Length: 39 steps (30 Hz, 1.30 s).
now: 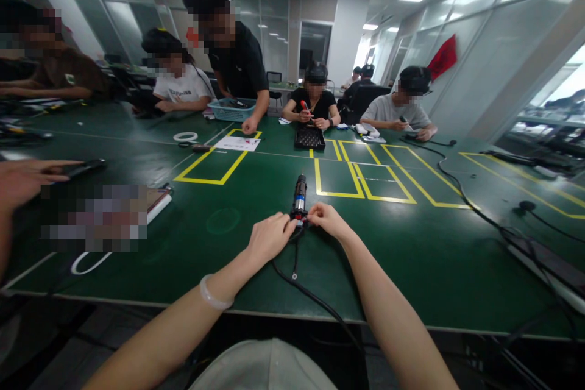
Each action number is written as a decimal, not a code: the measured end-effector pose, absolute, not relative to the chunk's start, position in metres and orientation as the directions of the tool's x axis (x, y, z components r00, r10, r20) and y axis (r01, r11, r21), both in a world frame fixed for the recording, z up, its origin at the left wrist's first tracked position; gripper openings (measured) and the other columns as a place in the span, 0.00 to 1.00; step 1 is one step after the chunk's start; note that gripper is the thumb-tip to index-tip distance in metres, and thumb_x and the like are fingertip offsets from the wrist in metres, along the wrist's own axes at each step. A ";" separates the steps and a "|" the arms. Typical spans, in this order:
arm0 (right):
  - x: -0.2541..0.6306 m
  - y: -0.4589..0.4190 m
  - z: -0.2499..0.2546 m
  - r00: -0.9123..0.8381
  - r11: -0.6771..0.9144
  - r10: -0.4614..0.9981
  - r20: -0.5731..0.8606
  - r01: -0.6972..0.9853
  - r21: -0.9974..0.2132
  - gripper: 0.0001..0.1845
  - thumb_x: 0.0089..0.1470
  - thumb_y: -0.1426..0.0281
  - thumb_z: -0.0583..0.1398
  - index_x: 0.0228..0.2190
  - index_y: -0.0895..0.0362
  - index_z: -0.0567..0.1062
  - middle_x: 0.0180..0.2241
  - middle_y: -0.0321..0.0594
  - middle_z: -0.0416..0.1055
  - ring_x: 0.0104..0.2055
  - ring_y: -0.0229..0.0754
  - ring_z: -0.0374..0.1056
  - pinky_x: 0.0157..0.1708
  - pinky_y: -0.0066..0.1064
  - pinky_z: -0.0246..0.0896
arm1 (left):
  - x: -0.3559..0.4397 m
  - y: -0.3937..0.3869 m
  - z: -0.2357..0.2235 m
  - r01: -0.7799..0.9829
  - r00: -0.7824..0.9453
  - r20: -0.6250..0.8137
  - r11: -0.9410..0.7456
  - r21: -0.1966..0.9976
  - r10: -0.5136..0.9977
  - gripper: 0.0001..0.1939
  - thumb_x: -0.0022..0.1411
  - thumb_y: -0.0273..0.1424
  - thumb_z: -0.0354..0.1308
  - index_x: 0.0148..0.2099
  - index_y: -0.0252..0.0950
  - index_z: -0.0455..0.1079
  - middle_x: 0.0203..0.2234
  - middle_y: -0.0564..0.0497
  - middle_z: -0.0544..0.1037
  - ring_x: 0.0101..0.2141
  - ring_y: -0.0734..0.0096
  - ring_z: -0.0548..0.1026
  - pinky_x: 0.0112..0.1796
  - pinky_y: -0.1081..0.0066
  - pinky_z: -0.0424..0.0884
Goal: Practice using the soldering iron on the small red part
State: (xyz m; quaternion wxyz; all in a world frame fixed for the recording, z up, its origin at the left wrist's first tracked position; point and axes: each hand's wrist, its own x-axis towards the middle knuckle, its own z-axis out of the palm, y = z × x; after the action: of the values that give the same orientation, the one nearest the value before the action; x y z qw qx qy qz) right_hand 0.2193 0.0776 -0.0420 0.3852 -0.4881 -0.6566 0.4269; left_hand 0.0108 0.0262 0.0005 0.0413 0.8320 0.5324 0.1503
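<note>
A slim cylindrical device, black and silver with a blue band, lies on the green table pointing away from me. It looks like the bared inside of a corded power tool. My left hand is closed, its fingertips gripping the near end of the device from the left. On the other side my right hand is pinched beside small red parts at that end; what is in the pinch is too small to make out. A thick black cable runs off the table edge toward me. A short wire with a ring terminal lies beneath.
Yellow tape outlines mark the table. At left, another person's hand is near a dark phone-like object and a blurred-out item. Across sit several people, with a blue basket and a black tray. Cables cross the right side.
</note>
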 end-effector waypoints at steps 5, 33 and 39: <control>0.219 0.079 -0.045 -0.228 0.169 0.969 0.098 0.318 -0.933 0.06 0.45 0.70 0.60 0.28 0.58 0.68 0.20 0.33 0.69 0.22 0.35 0.64 0.24 0.26 0.56 | 0.012 0.057 -0.002 0.780 0.423 0.229 -0.481 0.400 0.877 0.21 0.67 0.42 0.42 0.59 0.45 0.61 0.58 0.49 0.63 0.56 0.61 0.64 0.50 0.60 0.68; 0.218 0.078 -0.046 -0.197 0.146 0.976 0.095 0.267 -0.953 0.08 0.42 0.67 0.62 0.26 0.58 0.69 0.19 0.31 0.67 0.22 0.34 0.60 0.25 0.26 0.53 | 0.029 0.077 -0.014 0.675 0.594 0.156 -0.594 0.437 0.789 0.25 0.57 0.45 0.55 0.56 0.44 0.65 0.66 0.47 0.50 0.61 0.53 0.59 0.56 0.57 0.62; 0.219 0.079 -0.048 -0.215 0.222 0.964 0.155 0.339 -0.914 0.05 0.47 0.69 0.58 0.25 0.58 0.69 0.21 0.34 0.69 0.24 0.36 0.63 0.26 0.27 0.56 | 0.038 0.077 -0.008 0.735 0.575 0.133 -0.581 0.349 0.807 0.25 0.57 0.48 0.55 0.55 0.49 0.67 0.66 0.51 0.51 0.57 0.50 0.64 0.52 0.53 0.65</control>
State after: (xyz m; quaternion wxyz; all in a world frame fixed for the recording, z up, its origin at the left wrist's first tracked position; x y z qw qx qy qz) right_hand 0.2187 0.0791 -0.0484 0.3978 -0.4842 -0.6728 0.3932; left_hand 0.0385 0.0775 -0.0084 0.1286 0.8781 0.4392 0.1398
